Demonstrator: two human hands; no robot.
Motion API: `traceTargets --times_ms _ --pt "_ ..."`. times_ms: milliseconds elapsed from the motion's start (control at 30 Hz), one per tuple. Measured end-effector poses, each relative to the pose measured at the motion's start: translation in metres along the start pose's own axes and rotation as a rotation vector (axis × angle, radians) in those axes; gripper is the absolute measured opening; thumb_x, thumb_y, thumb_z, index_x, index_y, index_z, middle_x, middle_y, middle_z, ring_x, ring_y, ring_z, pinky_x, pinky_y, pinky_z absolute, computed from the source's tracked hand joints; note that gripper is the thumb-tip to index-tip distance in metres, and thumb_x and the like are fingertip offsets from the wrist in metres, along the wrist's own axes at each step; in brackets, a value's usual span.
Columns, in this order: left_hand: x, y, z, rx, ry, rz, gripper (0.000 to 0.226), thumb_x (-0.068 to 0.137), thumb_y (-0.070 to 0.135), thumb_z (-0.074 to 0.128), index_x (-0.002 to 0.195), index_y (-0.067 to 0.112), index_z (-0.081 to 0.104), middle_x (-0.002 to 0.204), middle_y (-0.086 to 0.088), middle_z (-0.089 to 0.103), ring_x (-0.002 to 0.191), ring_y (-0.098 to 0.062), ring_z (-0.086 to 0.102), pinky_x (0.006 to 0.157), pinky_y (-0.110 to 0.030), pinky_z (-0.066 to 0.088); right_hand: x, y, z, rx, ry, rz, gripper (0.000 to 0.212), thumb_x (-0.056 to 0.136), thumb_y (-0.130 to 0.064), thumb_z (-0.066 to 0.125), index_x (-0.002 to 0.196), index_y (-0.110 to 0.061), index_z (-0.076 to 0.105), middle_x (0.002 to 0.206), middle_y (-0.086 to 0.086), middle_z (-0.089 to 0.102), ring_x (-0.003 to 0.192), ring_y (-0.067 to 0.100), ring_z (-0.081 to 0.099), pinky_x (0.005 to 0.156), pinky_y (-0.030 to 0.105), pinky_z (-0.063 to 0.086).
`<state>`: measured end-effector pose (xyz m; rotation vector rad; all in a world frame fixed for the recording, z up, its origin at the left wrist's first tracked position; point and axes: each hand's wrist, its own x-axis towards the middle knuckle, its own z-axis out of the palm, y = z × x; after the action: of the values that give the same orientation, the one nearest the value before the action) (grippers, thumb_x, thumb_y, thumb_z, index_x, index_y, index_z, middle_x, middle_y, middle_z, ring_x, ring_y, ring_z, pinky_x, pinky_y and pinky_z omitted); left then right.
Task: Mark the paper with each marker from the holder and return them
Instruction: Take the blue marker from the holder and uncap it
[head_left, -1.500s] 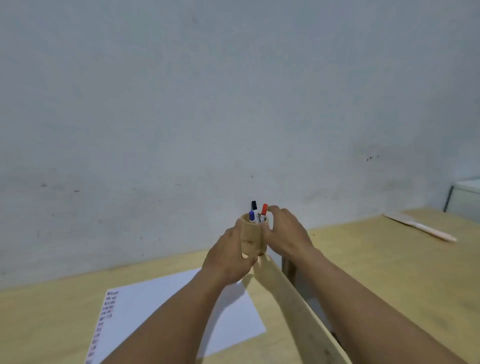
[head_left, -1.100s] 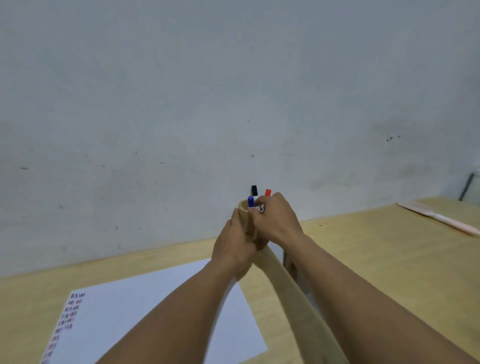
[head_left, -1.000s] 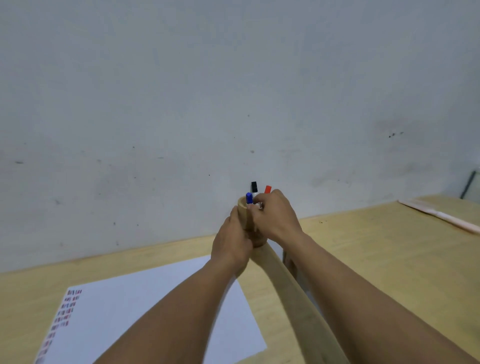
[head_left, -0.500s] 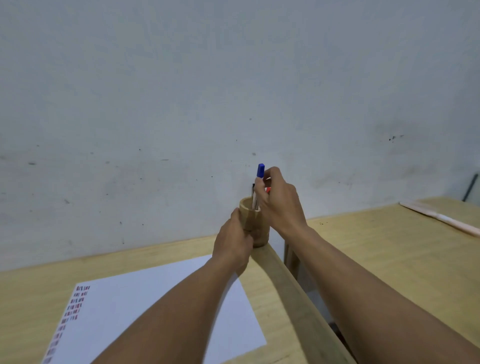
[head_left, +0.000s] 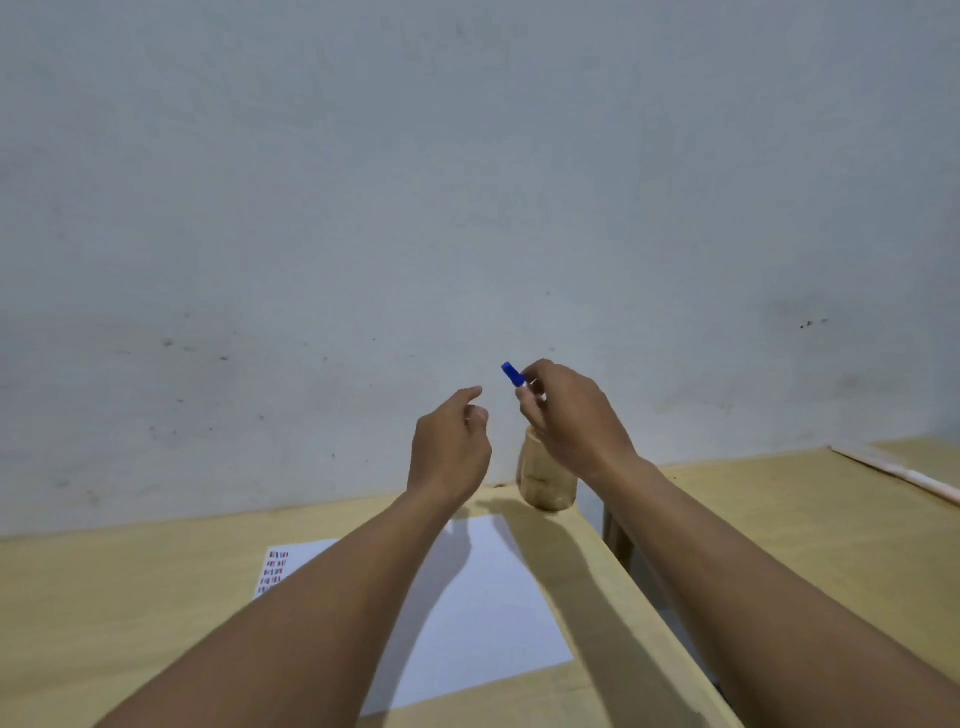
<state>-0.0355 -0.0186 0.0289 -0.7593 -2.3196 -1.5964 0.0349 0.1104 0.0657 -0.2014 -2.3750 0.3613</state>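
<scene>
My right hand (head_left: 569, 415) holds a blue-capped marker (head_left: 511, 375) in the air, its cap pointing up and left; the barrel is hidden in my fingers. Below that hand stands the round wooden holder (head_left: 545, 480) at the table's far right corner; its mouth and the other markers are hidden behind my hand. My left hand (head_left: 449, 447) hovers just left of the holder, fingers loosely apart, touching nothing. The white paper (head_left: 488, 597) lies flat on the wooden table (head_left: 104, 613), with rows of small red and blue marks (head_left: 274, 569) at its left edge.
A grey wall rises directly behind the table. A gap (head_left: 613, 535) separates this table from a second wooden table (head_left: 779, 519) on the right, where a pale long object (head_left: 904, 475) lies at the far right edge.
My right hand pulled the blue marker up out of the holder and lifted it clear. My left hand let go of the holder and rose to its left.
</scene>
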Motion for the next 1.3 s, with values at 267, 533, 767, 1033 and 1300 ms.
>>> traceTargets --times_ms 267,533,767,1033,1300 --pt "-0.015 0.026 -0.058 -0.185 0.007 -0.008 0.02 0.097 0.027 0.06 0.106 0.026 0.077 0.092 0.009 0.078 0.088 -0.01 0.073 0.087 -0.037 0.06 -0.017 -0.041 -0.002 -0.168 -0.103 -0.144 0.022 0.106 -0.024 0.048 0.11 -0.011 0.066 0.105 0.006 0.067 0.088 0.029 0.063 0.074 0.044 0.052" --pt "-0.028 0.022 -0.098 -0.226 0.112 -0.087 0.016 0.096 0.017 0.062 0.087 0.023 0.073 0.083 0.0 0.076 0.086 -0.02 0.074 0.086 -0.045 0.061 -0.039 -0.086 0.001 -0.024 0.11 0.027 0.03 0.101 -0.042 0.057 0.092 -0.015 0.064 0.091 0.0 0.058 0.069 0.026 0.062 0.056 0.035 0.047" --pt "-0.041 0.011 -0.132 -0.307 0.154 -0.12 0.013 0.097 0.016 0.062 0.094 0.012 0.074 0.086 -0.006 0.077 0.087 -0.021 0.074 0.084 -0.043 0.063 -0.049 -0.149 0.004 1.076 -0.073 0.76 0.033 0.098 -0.04 0.063 0.088 -0.01 0.072 0.072 0.003 0.058 0.059 0.014 0.051 0.048 0.026 0.047" --pt "-0.055 0.005 -0.17 -0.225 0.1 -0.036 0.011 0.094 0.015 0.066 0.097 0.013 0.077 0.089 -0.009 0.077 0.088 -0.024 0.074 0.08 -0.037 0.063 -0.052 -0.182 0.017 1.569 -0.103 0.833 0.012 0.095 -0.015 0.068 0.089 -0.005 0.071 0.068 0.001 0.061 0.054 0.009 0.052 0.048 0.016 0.049" --pt "-0.07 -0.006 -0.209 -0.187 0.04 -0.157 0.023 0.099 0.015 0.057 0.085 0.007 0.073 0.077 -0.006 0.067 0.075 -0.018 0.063 0.078 -0.035 0.063 -0.065 -0.209 0.035 1.573 -0.137 0.726 0.013 0.095 -0.007 0.061 0.086 -0.001 0.068 0.066 0.005 0.062 0.053 0.009 0.057 0.054 0.017 0.052"
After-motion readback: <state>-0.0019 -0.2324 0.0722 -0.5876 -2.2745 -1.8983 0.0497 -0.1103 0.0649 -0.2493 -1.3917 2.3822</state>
